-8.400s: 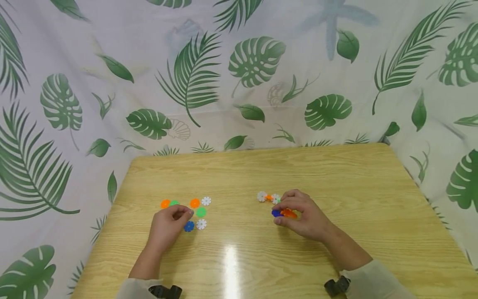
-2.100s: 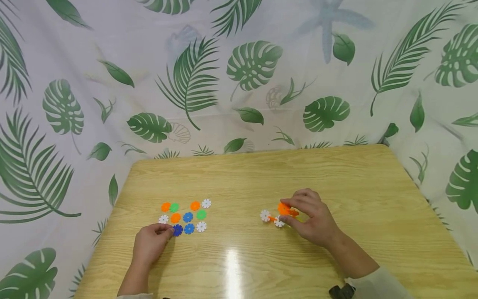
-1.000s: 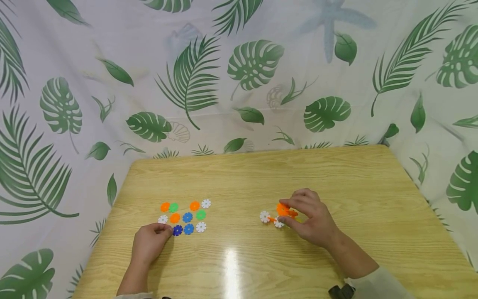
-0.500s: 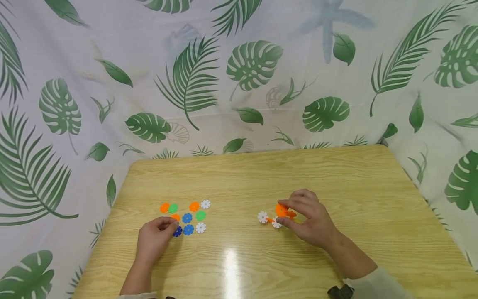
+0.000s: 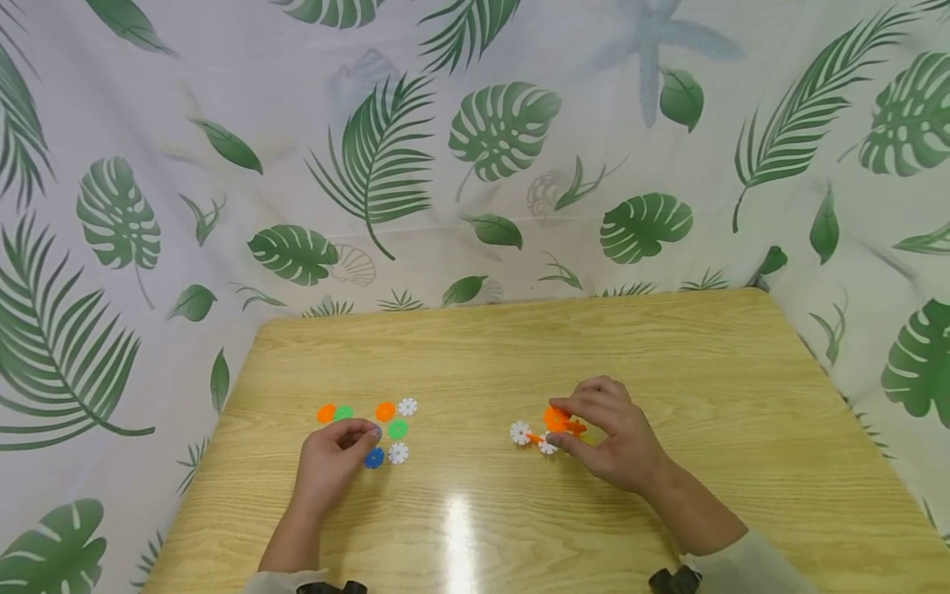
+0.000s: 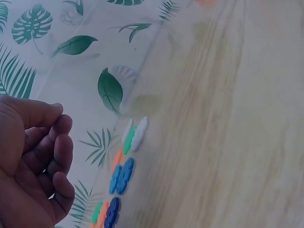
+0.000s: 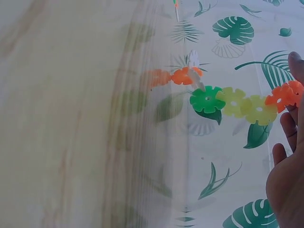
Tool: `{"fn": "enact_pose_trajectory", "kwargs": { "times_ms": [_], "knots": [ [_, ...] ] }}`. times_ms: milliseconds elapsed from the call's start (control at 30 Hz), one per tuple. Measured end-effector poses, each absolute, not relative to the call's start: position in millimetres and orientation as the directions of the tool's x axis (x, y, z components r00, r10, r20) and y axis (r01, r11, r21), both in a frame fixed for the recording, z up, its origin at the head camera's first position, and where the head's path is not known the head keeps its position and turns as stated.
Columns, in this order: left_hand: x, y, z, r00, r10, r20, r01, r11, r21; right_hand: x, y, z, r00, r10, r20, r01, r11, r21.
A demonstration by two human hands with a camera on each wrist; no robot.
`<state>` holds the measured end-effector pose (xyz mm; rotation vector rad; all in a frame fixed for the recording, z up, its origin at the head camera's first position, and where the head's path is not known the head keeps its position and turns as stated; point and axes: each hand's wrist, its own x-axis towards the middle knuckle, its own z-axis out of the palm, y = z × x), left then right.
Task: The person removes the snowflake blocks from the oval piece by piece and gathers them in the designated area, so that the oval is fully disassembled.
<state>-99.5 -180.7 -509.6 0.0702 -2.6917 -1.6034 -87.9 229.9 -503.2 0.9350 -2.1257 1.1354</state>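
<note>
My right hand [image 5: 619, 433] grips a chain of interlocking snowflake discs by its orange discs [image 7: 284, 96], just above the table. Along that chain in the right wrist view run yellow discs [image 7: 260, 110], a green disc [image 7: 207, 99] and more orange and white ones. White discs [image 5: 520, 433] at its left end show in the head view. Over the loose discs hovers my left hand [image 5: 331, 469], thumb and index fingertips together, with nothing seen between them. Beside its fingertips lie blue discs [image 6: 125, 175] and a dark blue disc [image 6: 112, 213]; the hand hides several discs from the head view.
Loose discs lie in rows on the left of the wooden table [image 5: 475, 355], among them a green disc [image 5: 397, 429], an orange disc [image 5: 385, 411] and a white disc [image 5: 407, 407]. A leaf-patterned cloth [image 5: 416, 272] hangs behind the table.
My left hand has left the spot beside the dark blue disc and moved right over the rows. The right hand has turned the chain since the oldest frame and lately drifted slightly left.
</note>
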Motion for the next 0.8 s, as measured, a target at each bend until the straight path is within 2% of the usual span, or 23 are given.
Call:
{"fn": "enact_pose_trajectory", "kwargs": {
  "times_ms": [533, 800],
  "knots": [
    [-109, -153, -496, -0.997, 0.069, 0.018, 0.044, 0.392, 0.919, -88, 230, -502, -0.598, -0.319, 0.736, -0.79, 0.392, -0.472],
    [-113, -135, -489, -0.995, 0.094, 0.031, 0.067, 0.41, 0.91, -90, 229, -504, -0.564, -0.313, 0.764, -0.812, 0.375, -0.446]
  ]
}}
